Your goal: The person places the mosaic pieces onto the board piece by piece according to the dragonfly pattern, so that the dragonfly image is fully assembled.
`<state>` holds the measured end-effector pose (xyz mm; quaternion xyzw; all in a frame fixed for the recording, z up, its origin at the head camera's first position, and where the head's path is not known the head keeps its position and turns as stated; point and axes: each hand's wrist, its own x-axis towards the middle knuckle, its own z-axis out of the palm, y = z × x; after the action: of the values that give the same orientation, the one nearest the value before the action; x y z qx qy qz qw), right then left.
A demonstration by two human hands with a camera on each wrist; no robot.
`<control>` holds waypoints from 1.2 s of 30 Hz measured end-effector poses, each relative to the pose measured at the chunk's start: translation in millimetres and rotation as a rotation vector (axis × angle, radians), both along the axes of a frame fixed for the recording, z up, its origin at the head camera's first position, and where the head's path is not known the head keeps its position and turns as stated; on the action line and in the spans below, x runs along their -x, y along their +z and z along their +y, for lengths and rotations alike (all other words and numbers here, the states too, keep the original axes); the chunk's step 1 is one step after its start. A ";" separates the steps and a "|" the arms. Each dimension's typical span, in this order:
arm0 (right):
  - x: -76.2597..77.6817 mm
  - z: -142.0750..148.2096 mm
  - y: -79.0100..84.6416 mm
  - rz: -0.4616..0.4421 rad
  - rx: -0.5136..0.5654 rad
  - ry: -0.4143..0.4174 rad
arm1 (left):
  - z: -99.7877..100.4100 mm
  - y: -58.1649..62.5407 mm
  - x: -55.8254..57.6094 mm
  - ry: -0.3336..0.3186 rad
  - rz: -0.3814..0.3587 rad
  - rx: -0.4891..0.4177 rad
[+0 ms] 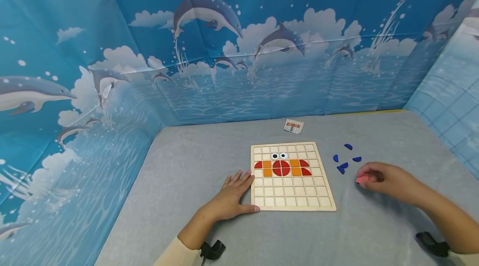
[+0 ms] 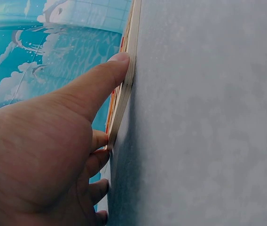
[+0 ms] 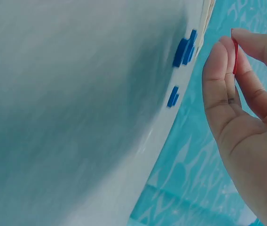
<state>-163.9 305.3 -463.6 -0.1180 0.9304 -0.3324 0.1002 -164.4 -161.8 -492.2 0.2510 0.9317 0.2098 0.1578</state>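
A wooden grid board point(image 1: 295, 209) lies on the grey table in the head view. Red quarter pieces point(image 1: 306, 172), orange squares point(image 1: 267, 168) and two eye pieces point(image 1: 275, 156) sit in its cells; two of the squares flank a red circle of quarters point(image 1: 281, 168). My left hand point(image 1: 233, 197) rests at the board's lower left corner, fingers spread along the left side and thumb on the near edge. To the right of the board, my right hand point(image 1: 387, 181) pinches a thin red piece point(image 3: 235, 59) between thumb and fingertips, above the table. Its full outline is partly hidden.
Several blue half-round pieces point(image 1: 348, 146) lie loose between the board and my right hand. A small pattern card point(image 1: 293, 126) lies beyond the board's far edge. Blue dolphin-print sheeting point(image 1: 239, 91) hangs behind the table point(image 1: 202, 153).
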 end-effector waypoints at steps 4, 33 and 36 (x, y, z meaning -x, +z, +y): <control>3.1 -12.1 3.9 0.011 0.039 0.012 | -0.4 -0.8 0.1 -0.001 0.003 0.002; 39.1 -131.9 26.0 0.008 0.287 0.122 | 0.1 -0.8 -0.1 0.006 0.007 -0.005; 41.1 -143.5 25.4 0.000 0.305 0.134 | 0.4 -1.0 0.0 0.003 0.004 -0.007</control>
<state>-204.9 161.7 -438.2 -0.1934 0.8592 -0.4623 0.1031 -164.4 -161.4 -493.2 0.2503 0.9317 0.2128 0.1550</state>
